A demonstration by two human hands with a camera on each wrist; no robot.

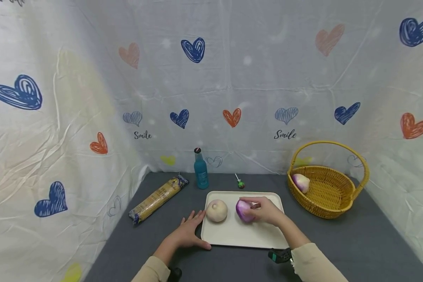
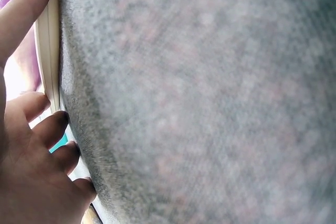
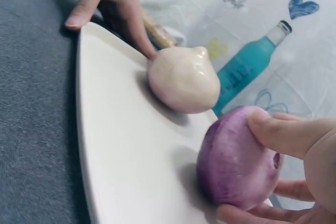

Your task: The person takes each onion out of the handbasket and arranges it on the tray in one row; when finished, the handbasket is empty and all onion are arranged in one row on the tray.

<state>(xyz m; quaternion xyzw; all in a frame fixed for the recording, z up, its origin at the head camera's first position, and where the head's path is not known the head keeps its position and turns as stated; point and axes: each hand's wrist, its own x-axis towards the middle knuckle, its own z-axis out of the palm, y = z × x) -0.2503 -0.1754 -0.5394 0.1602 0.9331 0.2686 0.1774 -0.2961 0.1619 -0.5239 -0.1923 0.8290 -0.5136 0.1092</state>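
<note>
A cream tray (image 1: 232,236) lies on the grey table. My right hand (image 1: 266,211) grips a purple onion (image 1: 244,210) over the tray's middle; in the right wrist view the thumb is on its top side and the fingers curl beneath and behind it. A whitish round onion (image 1: 216,211) with a small pointed tip rests on the left part of the tray. My left hand (image 1: 187,234) is spread at the tray's left edge, thumb at the near corner and fingertips farther up. In the left wrist view its fingertips (image 2: 37,100) lie along the tray's rim (image 2: 48,51).
A yellow wicker basket (image 1: 324,192) with a purple-and-white onion (image 1: 301,183) inside stands to the right. Behind the tray are a blue bottle (image 1: 201,172) and a green lollipop (image 1: 240,183). A long yellow packet (image 1: 158,199) lies at the left. A heart-printed curtain (image 1: 253,78) encloses the table.
</note>
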